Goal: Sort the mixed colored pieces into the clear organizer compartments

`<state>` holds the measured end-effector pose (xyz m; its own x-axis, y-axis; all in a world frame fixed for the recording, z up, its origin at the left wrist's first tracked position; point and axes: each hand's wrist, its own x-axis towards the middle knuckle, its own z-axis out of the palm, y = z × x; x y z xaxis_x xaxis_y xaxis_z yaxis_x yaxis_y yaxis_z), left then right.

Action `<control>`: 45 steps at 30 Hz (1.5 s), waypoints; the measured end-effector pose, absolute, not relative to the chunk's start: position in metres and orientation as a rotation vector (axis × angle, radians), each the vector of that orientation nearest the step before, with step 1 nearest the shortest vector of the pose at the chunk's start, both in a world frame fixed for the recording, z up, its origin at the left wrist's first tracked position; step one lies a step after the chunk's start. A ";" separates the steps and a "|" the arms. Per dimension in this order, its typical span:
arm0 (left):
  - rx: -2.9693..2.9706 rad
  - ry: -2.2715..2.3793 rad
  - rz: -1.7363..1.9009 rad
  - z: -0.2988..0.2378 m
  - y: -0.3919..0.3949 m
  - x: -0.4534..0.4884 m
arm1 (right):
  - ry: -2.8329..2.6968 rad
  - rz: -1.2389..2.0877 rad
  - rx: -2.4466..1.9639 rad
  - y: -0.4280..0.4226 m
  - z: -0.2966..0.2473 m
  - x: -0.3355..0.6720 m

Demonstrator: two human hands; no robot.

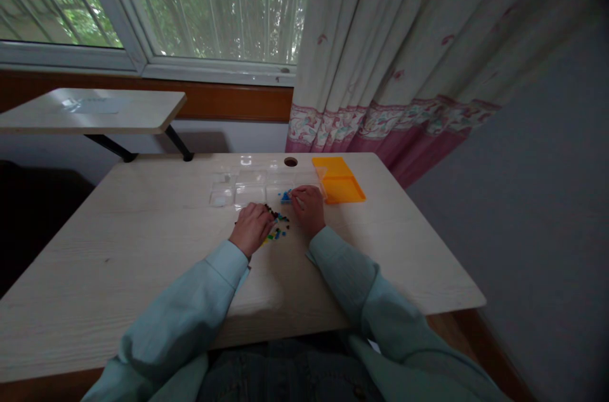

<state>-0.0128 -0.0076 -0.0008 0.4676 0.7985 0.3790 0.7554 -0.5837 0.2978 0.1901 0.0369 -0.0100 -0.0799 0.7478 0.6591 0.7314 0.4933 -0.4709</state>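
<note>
The left hand (252, 227) lay palm down with its fingers bent over the left side of a loose scatter of small coloured pieces (278, 233); whether it gripped any of them could not be told. The right hand (309, 207) was at the front edge of a clear compartmented tray (250, 193), thumb and fingers drawn together; whether something tiny sat between their tips could not be made out. Just left of those fingertips, a small cluster of blue pieces (285, 196) lay in the front part of the tray. The scatter itself, with black, blue, green and yellow among its colours, spread between the two hands, nearer the person than the tray. Just beyond the right hand, at the tray's right end, was an orange-yellow tray (340, 180).

All this rested on a pale wood-grain table (157, 231), with a round hole (290, 162) near its far edge. To the left, a raised shelf (143, 110) stood on black legs. Behind rose a barred window (223, 9) with greenery outside, a floral curtain (380, 59) with a pink hem, and, at the right, a plain grey wall (533, 186).
</note>
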 end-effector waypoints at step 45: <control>2.273 1.397 1.070 -0.006 -0.002 -0.020 | -1.740 -0.008 -1.355 0.038 -0.007 0.196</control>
